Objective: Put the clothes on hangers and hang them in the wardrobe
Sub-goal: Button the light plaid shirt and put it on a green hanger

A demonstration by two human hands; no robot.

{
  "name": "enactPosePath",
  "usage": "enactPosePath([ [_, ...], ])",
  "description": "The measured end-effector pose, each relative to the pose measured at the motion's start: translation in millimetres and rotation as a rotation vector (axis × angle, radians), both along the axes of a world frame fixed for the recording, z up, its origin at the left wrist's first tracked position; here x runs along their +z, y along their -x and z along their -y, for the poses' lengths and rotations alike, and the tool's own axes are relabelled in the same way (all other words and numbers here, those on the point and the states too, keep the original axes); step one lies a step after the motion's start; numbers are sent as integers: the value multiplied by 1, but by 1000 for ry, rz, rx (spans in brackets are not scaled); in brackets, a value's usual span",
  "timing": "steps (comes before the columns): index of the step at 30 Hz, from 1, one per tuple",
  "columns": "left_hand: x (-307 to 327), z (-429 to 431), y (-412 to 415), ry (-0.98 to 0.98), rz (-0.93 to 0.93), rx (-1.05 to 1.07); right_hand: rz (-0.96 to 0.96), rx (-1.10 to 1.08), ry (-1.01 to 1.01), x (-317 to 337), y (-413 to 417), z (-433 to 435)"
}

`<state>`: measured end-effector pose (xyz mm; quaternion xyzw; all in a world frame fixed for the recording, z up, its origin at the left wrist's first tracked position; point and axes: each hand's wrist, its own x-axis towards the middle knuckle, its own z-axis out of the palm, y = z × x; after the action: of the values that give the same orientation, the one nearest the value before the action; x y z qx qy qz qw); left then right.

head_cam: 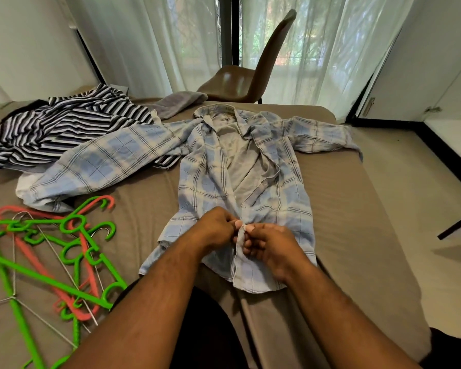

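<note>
Item: plaid shirt (285, 187), flat on the bed (357, 222), front up, collar at the far end. Left hand (216, 225) and right hand (269, 243) both pinch its placket low down, apparently at a button; best to keep the edges level and work one button at a time. Nearby: hangers (51, 251), tangled at left, need separating; striped shirt (64, 129) beyond; chair (240, 81) behind.

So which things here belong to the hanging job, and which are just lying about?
Job: plaid shirt, pinched by left hand and right hand; striped shirt; hangers.
Lying about: brown chair; curtains.
</note>
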<state>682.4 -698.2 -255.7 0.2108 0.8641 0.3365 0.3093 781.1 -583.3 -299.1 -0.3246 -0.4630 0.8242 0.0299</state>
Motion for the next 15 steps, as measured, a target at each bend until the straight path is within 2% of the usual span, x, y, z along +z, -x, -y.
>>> enactPosePath([
  [2, -2, 7, 2, 129, -18, -63, 56, 143, -92, 2, -5, -1],
  [4, -5, 12, 1, 221, -3, -95, 97, 242, -298, 7, -8, -2],
  [7, -7, 14, 3, 291, -8, -79, 113, 143, -724, 14, 3, -8],
  [9, -8, 13, 8, 308, -19, -35, 114, 46, -928, 18, 20, -12],
  [12, -10, 8, 18, 351, -210, 59, 134, 47, -1045, 22, 45, -12],
  [15, -6, -6, 27, 202, -441, 200, 211, 95, -1069, 11, 65, -10],
])
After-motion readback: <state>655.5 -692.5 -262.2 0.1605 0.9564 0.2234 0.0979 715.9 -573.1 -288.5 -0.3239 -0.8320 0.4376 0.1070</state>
